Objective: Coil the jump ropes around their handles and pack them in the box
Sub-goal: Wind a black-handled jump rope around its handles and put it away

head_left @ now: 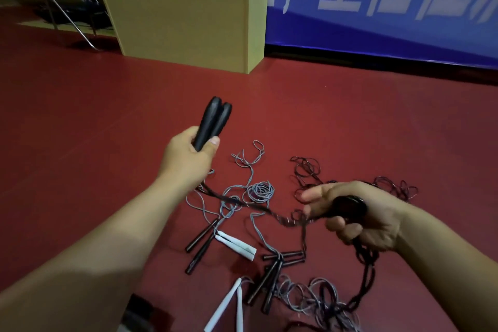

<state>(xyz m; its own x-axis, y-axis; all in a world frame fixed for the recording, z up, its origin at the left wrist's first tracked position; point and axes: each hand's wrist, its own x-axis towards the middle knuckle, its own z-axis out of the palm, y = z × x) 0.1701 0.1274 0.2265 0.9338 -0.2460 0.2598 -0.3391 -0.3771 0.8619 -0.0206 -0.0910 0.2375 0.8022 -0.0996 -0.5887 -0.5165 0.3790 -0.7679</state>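
Observation:
My left hand (188, 156) grips a pair of black handles (213, 121) held together, pointing up and away. A dark rope (253, 205) runs from under that hand across to my right hand (358, 213), which holds the rope with curled fingers; more of it hangs in loops below the wrist. Beneath my hands, several jump ropes lie tangled on the red floor: grey cords (260, 190), dark cords (307, 170), black handles (200, 245), white handles (237, 245) and another white pair (229, 304). The box is not clearly in view.
A tan wooden lectern (186, 11) stands on the floor ahead. A metal-legged chair (67, 3) is at the far left. A blue banner (390, 8) with white characters covers the wall on the right. Open red floor lies to the left.

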